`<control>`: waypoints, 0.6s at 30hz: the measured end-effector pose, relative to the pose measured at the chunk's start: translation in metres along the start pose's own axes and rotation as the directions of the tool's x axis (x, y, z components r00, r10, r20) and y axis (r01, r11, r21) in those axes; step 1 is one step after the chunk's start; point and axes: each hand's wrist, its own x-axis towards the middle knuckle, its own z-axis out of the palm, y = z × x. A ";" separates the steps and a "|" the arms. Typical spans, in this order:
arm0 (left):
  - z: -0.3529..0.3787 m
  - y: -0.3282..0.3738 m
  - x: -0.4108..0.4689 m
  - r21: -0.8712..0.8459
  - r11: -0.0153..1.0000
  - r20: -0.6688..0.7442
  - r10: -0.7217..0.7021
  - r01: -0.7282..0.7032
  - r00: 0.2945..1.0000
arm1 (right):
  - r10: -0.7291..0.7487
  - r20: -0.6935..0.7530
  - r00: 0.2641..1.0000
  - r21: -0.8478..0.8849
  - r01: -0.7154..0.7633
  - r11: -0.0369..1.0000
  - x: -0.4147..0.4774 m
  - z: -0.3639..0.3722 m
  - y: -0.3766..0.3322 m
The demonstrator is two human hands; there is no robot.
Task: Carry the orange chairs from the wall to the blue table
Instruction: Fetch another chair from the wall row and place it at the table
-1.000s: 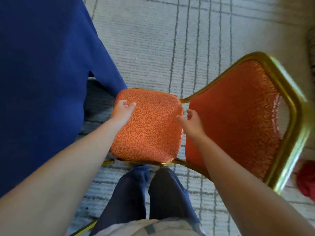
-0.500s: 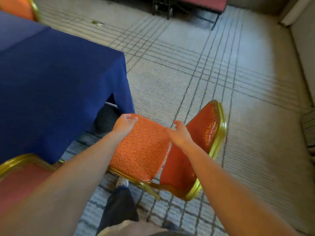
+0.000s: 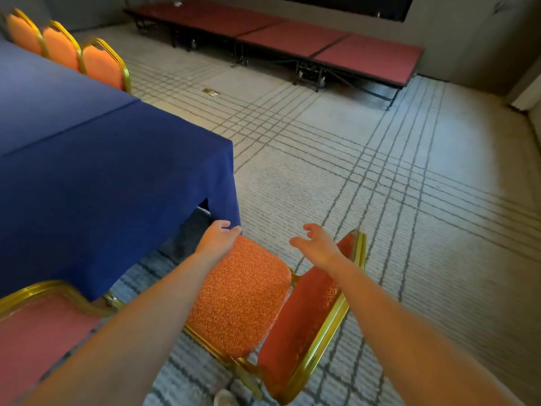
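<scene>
An orange chair (image 3: 243, 294) with a gold frame stands on the carpet at the near corner of the blue table (image 3: 87, 159), its backrest toward the right. My left hand (image 3: 218, 238) lies on the far edge of the seat with the fingers curled over it, just beside the hanging tablecloth corner. My right hand (image 3: 317, 244) hovers above the gap between seat and backrest, fingers spread, touching nothing.
A second orange chair (image 3: 38, 326) sits tucked at the table on my lower left. Three more orange chairs (image 3: 99, 64) line the table's far side. Low red stage platforms (image 3: 292, 39) run along the back wall. Patterned carpet (image 3: 409, 200) stretches to the right.
My view has lifted from the seat to the room. The right hand has let go of the seat's edge and risen with spread fingers. The left hand stays on the seat.
</scene>
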 end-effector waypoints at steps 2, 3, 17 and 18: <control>0.003 0.006 0.012 -0.005 1.000 -0.001 -0.002 0.002 1.000 | -0.012 0.017 1.000 -0.042 0.013 0.999 0.010 -0.008 -0.001; 0.007 0.008 0.016 -0.011 1.000 0.003 -0.006 0.006 1.000 | -0.019 0.022 1.000 -0.054 0.020 0.998 0.015 -0.012 -0.001; 0.069 0.014 0.003 -0.096 0.970 -0.233 -0.239 0.222 0.943 | -0.095 0.345 0.934 -0.286 0.201 0.937 0.103 -0.053 0.017; 0.071 0.009 -0.003 -0.085 0.963 -0.249 -0.268 0.255 0.930 | -0.094 0.382 0.919 -0.295 0.218 0.930 0.108 -0.055 0.018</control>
